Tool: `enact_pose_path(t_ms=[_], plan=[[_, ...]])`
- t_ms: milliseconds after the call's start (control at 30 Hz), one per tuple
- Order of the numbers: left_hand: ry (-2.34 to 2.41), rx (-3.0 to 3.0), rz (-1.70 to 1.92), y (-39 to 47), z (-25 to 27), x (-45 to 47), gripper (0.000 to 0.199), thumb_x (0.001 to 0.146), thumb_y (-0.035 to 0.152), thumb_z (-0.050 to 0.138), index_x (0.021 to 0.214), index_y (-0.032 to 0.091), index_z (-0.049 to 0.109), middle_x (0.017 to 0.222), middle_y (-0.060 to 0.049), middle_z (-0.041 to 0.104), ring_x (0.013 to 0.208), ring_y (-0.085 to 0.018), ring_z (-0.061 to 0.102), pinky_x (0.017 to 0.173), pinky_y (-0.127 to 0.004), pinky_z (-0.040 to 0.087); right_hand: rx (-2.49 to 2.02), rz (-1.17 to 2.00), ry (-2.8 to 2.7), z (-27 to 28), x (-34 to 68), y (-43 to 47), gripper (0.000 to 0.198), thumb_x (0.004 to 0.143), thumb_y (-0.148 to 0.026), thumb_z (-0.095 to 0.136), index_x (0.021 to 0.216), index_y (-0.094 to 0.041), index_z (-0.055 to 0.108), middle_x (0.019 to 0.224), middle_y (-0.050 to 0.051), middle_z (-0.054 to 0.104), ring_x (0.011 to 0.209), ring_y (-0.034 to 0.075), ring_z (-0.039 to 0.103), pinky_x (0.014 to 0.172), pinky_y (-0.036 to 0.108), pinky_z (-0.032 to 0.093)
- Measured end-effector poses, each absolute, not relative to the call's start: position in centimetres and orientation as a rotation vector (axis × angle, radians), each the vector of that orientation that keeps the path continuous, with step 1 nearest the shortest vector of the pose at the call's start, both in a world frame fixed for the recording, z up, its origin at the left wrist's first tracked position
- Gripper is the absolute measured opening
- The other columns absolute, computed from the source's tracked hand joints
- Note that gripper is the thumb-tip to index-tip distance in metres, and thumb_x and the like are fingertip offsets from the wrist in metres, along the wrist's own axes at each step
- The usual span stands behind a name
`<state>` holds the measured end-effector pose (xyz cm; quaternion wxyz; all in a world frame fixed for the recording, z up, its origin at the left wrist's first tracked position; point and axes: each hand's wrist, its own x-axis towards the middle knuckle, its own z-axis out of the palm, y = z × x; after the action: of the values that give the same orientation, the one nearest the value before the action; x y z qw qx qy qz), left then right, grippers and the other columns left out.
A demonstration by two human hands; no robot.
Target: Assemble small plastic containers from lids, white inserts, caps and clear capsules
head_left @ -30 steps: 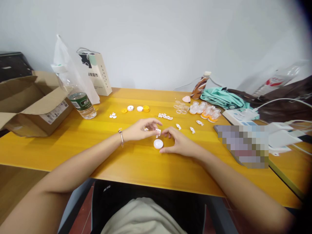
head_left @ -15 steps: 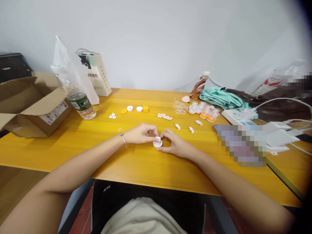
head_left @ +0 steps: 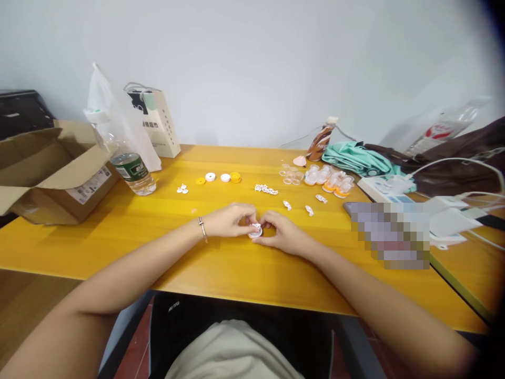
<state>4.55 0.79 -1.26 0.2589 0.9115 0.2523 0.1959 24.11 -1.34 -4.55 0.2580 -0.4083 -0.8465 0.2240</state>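
Note:
Both hands meet over a small round white plastic base [head_left: 255, 235] on the table in front of me. My right hand [head_left: 281, 233] curls thumb and fingers around the base's right side. From the left, my left hand [head_left: 235, 220] pinches a small white plastic piece [head_left: 256, 226] down at the base's top; fingertips partly hide it. Beyond the hands lies a row of white cut-out pieces [head_left: 266, 189]. Single white curved pieces [head_left: 287, 205] lie to the right. White and yellow discs [head_left: 225, 178] and tiny white parts [head_left: 182, 188] are farther left.
Clear rings [head_left: 292, 175] and clear-domed pieces with orange and white bases [head_left: 330, 180] sit at the back right, near a brown drink bottle [head_left: 321, 140] and teal cloth [head_left: 361, 158]. A phone [head_left: 386, 234] and power strip [head_left: 379, 190] lie right. A water bottle [head_left: 132, 168] and cardboard box [head_left: 59, 179] stand left.
My left hand has lowered the small white piece onto the base, and its fingers have come closer to my right hand. The right hand stays around the base. The view has shifted slightly.

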Motion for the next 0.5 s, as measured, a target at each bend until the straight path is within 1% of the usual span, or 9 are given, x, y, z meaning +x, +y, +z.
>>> enact_pose_path(t_ms=[200, 367, 500], plan=[[0.701, 2.456, 0.524, 0.71, -1.44, 4.75, 0.021, 0.078, 0.035, 0.054, 0.074, 0.014, 0.053, 0.070, 0.001, 0.055, 0.062, -0.008, 0.047, 0.058, -0.020, 0.037, -1.109, 0.613, -2.283, -4.65, 24.00, -1.37, 0.024, 0.067, -0.035, 0.065, 0.074, -0.018, 0.050, 0.071, 0.000, 0.051, 0.064, 0.012, 0.046, 0.060, 0.025, 0.038], [0.717, 2.370, 0.540, 0.83, -1.65, 4.71, 0.023, 0.076, 0.037, 0.055, 0.073, 0.014, 0.051, 0.068, 0.002, 0.053, 0.059, -0.007, 0.045, 0.054, -0.019, 0.036, -1.143, 0.623, -2.265, -4.64, 23.88, -1.43, 0.023, 0.069, -0.036, 0.063, 0.075, -0.018, 0.050, 0.070, -0.001, 0.050, 0.064, 0.012, 0.046, 0.060, 0.025, 0.038], [0.703, 2.306, 0.540, 1.02, -1.74, 4.63, 0.024, 0.076, 0.037, 0.055, 0.073, 0.014, 0.051, 0.069, 0.001, 0.054, 0.059, -0.007, 0.045, 0.055, -0.019, 0.037, -1.138, 0.629, -2.266, -4.57, 23.74, -1.50, 0.025, 0.068, -0.036, 0.064, 0.078, -0.018, 0.050, 0.071, -0.001, 0.050, 0.064, 0.012, 0.045, 0.060, 0.025, 0.038]])
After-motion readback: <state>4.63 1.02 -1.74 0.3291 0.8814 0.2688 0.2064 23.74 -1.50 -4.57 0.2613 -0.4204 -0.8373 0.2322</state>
